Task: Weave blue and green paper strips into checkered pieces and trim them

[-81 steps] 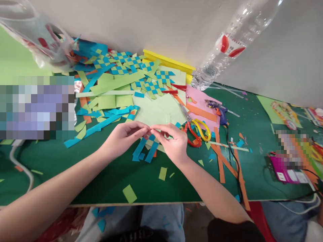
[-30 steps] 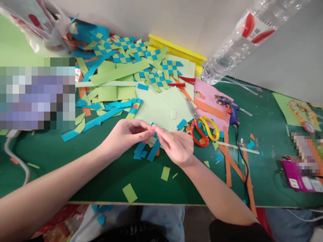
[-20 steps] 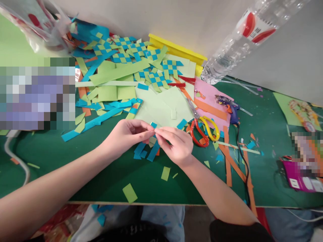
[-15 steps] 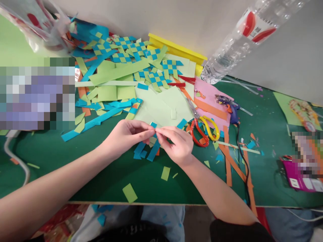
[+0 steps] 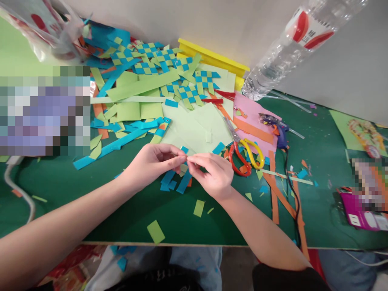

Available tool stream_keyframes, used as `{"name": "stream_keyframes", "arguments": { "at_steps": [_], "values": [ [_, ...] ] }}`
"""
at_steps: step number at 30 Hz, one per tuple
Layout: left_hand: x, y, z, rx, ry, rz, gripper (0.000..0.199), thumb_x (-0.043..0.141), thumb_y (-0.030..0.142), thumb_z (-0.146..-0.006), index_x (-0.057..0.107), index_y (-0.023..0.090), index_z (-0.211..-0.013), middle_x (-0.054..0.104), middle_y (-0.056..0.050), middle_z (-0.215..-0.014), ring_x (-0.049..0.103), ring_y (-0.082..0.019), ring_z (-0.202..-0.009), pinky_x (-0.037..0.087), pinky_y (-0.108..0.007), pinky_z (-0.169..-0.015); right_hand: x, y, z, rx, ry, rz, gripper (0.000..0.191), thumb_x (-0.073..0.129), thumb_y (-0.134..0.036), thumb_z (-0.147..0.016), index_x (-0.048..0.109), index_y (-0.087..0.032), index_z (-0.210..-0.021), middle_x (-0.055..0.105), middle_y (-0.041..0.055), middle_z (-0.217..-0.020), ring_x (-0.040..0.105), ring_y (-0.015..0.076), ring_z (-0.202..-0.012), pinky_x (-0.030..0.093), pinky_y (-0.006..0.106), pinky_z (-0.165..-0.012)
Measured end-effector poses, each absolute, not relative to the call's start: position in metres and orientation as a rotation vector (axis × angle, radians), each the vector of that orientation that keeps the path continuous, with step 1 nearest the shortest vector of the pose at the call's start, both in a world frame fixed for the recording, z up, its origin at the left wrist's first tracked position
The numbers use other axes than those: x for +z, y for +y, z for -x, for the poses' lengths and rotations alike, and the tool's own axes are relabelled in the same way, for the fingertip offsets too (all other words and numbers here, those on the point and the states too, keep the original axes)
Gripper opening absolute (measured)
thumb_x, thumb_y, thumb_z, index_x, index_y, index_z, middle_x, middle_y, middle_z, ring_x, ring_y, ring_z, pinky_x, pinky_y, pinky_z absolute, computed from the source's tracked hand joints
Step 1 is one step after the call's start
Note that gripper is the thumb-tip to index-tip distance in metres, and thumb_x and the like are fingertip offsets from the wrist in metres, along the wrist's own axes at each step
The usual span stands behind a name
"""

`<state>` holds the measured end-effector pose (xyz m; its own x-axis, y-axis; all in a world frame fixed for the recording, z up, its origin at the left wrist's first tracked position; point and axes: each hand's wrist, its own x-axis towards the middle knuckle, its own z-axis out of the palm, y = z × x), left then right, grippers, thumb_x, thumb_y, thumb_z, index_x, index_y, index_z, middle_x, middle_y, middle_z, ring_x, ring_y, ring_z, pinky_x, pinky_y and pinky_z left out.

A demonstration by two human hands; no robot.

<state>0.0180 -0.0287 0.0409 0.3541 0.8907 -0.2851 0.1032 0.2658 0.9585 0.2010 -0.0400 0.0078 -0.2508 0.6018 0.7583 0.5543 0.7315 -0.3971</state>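
Observation:
My left hand (image 5: 157, 162) and my right hand (image 5: 212, 171) meet fingertip to fingertip over the green table (image 5: 121, 222). Both are closed in a pinch, and whatever lies between the fingertips is too small or hidden to name. Just below them lie blue paper strips (image 5: 183, 182), partly covered by my fingers. Pale green sheets (image 5: 197, 125) spread out beyond my hands. Scissors (image 5: 256, 153) with one red and one yellow handle rest right of my right hand.
Woven blue-and-green paper pieces (image 5: 188, 93) pile up at the back. A plastic bottle (image 5: 273, 64) leans at the back right. The glue gun (image 5: 281, 135) has a black cord (image 5: 293, 184) running to the front edge. Orange strips (image 5: 273, 194) lie beside it.

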Motion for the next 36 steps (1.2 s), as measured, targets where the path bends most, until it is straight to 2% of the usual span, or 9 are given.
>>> {"name": "stream_keyframes", "arguments": {
  "at_steps": [8,14,18,22,36],
  "values": [
    [0.0418,-0.0273,-0.0179,0.709,1.084,-1.222,0.014,0.069,0.031,-0.079,0.068,0.017,-0.08,0.066,0.002,-0.064,0.064,-0.009,-0.06,0.053,-0.018,-0.061,0.0072,-0.0416,-0.2009,0.086,-1.924,0.879,0.019,0.065,-0.014,-0.082,0.061,-0.023,-0.098,0.075,0.0002,-0.084,0.067,0.009,-0.068,0.056,0.021,-0.062],
    [0.0407,-0.0268,-0.0183,0.697,1.069,-1.26,0.016,0.067,0.033,-0.079,0.067,0.017,-0.079,0.065,0.001,-0.065,0.063,-0.009,-0.059,0.053,-0.019,-0.061,0.0099,-0.0427,-0.2011,0.373,-1.876,0.926,0.011,0.059,-0.017,-0.086,0.062,-0.024,-0.093,0.071,-0.0014,-0.082,0.058,0.0057,-0.056,0.053,0.02,-0.056],
    [0.0411,-0.0265,-0.0188,0.68,1.063,-1.27,0.017,0.067,0.034,-0.079,0.067,0.017,-0.079,0.066,0.0,-0.069,0.063,-0.01,-0.061,0.053,-0.02,-0.062,0.0131,-0.0444,-0.1993,0.618,-1.773,0.971,0.004,0.059,-0.019,-0.086,0.061,-0.022,-0.087,0.069,-0.0018,-0.081,0.061,0.0056,-0.059,0.054,0.02,-0.056],
    [0.0426,-0.0264,-0.0179,0.677,1.075,-1.259,0.018,0.067,0.036,-0.079,0.067,0.017,-0.079,0.067,0.0,-0.068,0.064,-0.011,-0.061,0.053,-0.022,-0.062,0.0125,-0.0445,-0.1993,0.852,-1.699,0.995,0.008,0.061,-0.022,-0.085,0.061,-0.021,-0.093,0.07,-0.0012,-0.085,0.064,0.0064,-0.06,0.056,0.021,-0.059],
    [0.0438,-0.0261,-0.0179,0.667,1.071,-1.26,0.018,0.066,0.034,-0.081,0.067,0.016,-0.081,0.066,0.0,-0.066,0.063,-0.011,-0.062,0.052,-0.019,-0.061,0.0119,-0.0408,-0.2021,0.936,-1.651,0.921,0.009,0.06,-0.022,-0.087,0.067,-0.021,-0.092,0.07,0.0001,-0.088,0.063,0.0059,-0.059,0.055,0.022,-0.058]
  ]
}}
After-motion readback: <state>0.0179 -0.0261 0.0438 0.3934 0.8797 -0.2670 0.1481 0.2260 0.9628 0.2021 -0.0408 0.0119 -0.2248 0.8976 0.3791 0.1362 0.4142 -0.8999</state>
